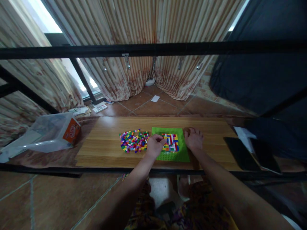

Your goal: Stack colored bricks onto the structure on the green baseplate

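Note:
A green baseplate [160, 131] lies on the wooden board [105, 150], with a patch of small multicoloured bricks [171, 142] pressed onto its middle. A loose heap of small coloured bricks [133, 140] lies just left of it. My left hand [155, 145] rests on the plate's left part, fingers curled at the edge of the brick patch; whether it pinches a brick is too small to tell. My right hand [193, 139] rests at the plate's right edge, fingers bent down on the board.
A clear plastic bag with an orange box [72, 130] lies at the left. Two dark flat devices [251, 154] and white paper [241, 133] lie at the right. A black metal bar [153, 49] crosses above. Curtains and tiled floor lie beyond.

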A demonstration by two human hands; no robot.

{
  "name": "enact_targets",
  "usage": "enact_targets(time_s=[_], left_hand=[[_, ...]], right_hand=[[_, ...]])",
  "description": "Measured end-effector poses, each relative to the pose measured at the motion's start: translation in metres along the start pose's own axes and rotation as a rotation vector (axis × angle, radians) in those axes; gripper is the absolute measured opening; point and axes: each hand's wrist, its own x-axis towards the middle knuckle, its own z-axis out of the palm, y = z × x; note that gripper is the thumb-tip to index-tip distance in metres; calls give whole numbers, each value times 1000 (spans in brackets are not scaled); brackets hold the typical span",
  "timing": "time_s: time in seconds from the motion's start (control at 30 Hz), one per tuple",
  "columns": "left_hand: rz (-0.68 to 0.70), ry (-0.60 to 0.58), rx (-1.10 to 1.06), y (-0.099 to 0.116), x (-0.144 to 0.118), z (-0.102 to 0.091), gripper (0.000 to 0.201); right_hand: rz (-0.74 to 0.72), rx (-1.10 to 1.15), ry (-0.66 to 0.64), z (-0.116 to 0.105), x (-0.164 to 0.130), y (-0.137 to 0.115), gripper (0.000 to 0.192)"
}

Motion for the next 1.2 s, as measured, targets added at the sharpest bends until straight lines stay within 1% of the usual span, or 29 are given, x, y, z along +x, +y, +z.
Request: enact_targets(time_s=[0.07,0.13,0.17,0.23,0.3,0.33,0.4,0.43,0.47,0.5,0.53,0.6,0.63,0.7,0.77,0.8,0.9,0.97,1.03,1.13,1.2], left_hand=[[94,33,-54,5,-11,-13,11],[181,84,-48,6,-23,-35,15],[200,104,-37,4,-29,-51,18],[198,153,20,-4,-39,-87,20],[155,243,114,-19,-47,-128,21],[132,283,189,-27,-51,-149,22],[85,382,361,-45,-55,-185,23],[58,423,453,-52,-55,-200,24],[52,428,544,-59,-54,-211,25],[57,427,636,-65,-52,-220,26],[72,424,730,-69,-47,-227,25],[143,437,876,-74,-36,-232,27],[178,443,931,-75,-28,-232,29],[224,420,1023,-76,-14,-229,32],[235,399,1085,-77,-2,-224,35],[217,391,1114,-77,3,-223,34],[199,379,1171,-81,11,-220,32],[232,390,1182,-84,11,-219,32],[266,404,1173,-87,10,-218,32],[271,420,1140,-87,8,-217,31],[255,424,1121,-85,8,-216,31]], right_hand=[[-11,53,7,0,1,2,43],[-23,181,18,0,4,6,40],[-21,278,20,-1,6,8,37],[3,485,12,-4,11,14,30],[27,601,1,-9,13,19,25],[39,630,4,-12,11,22,26],[69,677,35,-21,0,23,33],[85,704,64,-27,-10,21,39],[96,741,101,-33,-23,17,42],[123,842,171,-40,-39,11,42],[140,924,199,-47,-56,2,41],[63,1013,102,-60,-94,-21,38],[3,1031,45,-65,-112,-35,35],[-146,1022,-100,-70,-142,-63,30],[-294,936,-206,-69,-160,-89,25],[-336,894,-235,-67,-163,-101,25],[-367,767,-214,-54,-158,-128,27],[-384,667,-190,-44,-146,-144,30],[-418,576,-197,-35,-134,-157,33],[-453,484,-218,-21,-122,-171,34],[-458,442,-225,-14,-119,-176,32]])
